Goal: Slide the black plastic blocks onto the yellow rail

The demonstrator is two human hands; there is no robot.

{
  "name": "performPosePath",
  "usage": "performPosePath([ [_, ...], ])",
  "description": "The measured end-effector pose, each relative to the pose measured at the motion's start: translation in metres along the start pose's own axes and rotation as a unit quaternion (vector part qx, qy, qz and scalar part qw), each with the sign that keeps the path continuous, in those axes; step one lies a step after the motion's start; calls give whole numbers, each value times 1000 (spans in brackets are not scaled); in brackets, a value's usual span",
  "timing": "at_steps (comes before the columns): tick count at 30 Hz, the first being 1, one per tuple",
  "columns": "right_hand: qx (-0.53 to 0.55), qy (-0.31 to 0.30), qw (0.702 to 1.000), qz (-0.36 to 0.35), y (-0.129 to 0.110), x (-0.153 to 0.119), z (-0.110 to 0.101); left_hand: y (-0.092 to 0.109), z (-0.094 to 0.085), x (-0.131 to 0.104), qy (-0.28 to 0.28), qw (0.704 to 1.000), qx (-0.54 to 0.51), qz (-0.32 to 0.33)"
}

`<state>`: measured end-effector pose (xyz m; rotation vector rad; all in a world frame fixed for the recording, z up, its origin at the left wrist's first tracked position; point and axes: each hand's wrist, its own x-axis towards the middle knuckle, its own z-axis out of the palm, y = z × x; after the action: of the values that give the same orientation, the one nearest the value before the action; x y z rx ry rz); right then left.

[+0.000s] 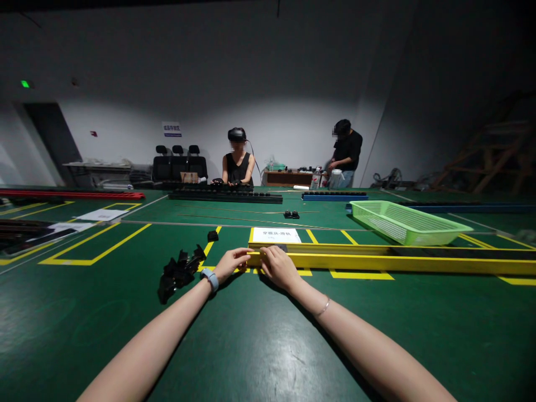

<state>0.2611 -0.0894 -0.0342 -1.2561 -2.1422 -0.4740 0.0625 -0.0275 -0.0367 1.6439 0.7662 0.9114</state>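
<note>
A long yellow rail (pixel 397 263) lies across the green table, its left end near the middle of the view. My left hand (pixel 229 264) is at that end, its fingers closed against the tip of the rail. Over the rail's near wall, just to the right, my right hand (pixel 278 267) curls its fingers; a dark piece (pixel 281 247) shows in the channel beside them. What the fingertips grip is hidden. Left of my left hand lies a heap of black parts (pixel 178 272), with a single black block (pixel 213 235) behind it.
A light green basket (pixel 408 222) stands behind the rail at right. A paper label (pixel 276 235) lies behind the rail's end. Farther back are two small black blocks (pixel 291 214), thin rods and a black rail (pixel 226 195). Two people are beyond the table.
</note>
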Motion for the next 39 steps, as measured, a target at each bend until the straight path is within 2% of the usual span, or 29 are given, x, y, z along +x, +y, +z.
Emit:
performPosePath([
  [20,-63,32,995,67,1,-1,1,2,0,-1,-2,1000,10,-3],
  [31,-85,30,994,61,6,-3,0,1,0,-1,6,1000,18,3],
  [39,-119,25,991,54,19,-9,-5,2,-2,-1,-8,1000,3,7],
])
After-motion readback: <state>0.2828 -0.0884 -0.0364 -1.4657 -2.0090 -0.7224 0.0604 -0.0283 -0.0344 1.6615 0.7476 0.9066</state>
